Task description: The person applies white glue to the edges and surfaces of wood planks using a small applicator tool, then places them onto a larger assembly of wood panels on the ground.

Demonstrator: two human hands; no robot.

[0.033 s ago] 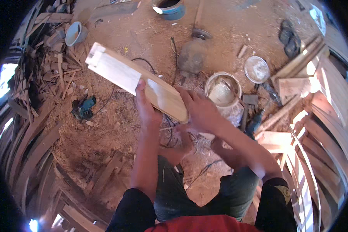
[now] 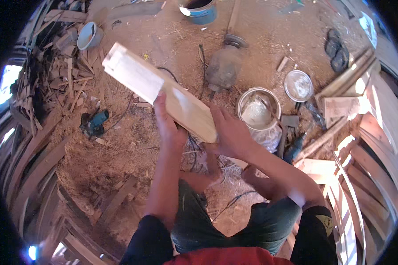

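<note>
A pale, thick wooden board (image 2: 186, 107) is held slantwise above the ground, its far end up to the left with a small notch or tenon. Part of its top face looks brighter, whether from sunlight or a coating I cannot tell. My left hand (image 2: 168, 126) grips the board's lower long edge near the middle, thumb lying on the face. Across the near right end, my right hand (image 2: 231, 132) is wrapped, its fingertips partly hidden. Below and right of the board stands a round tub (image 2: 276, 106) with whitish paste and a stick in it.
A white lid (image 2: 298, 85) with paste lies beyond the tub. A teal power tool (image 2: 94, 123) rests on shavings at left, another teal tool (image 2: 295, 148) at right. A dusty metal tank (image 2: 224, 68), cables, a blue bucket (image 2: 203, 14) and wood piles surround me.
The board has tilted slightly in my hands, so its near end looks different, and my right hand has shifted a little downward. The whole view has moved slightly.
</note>
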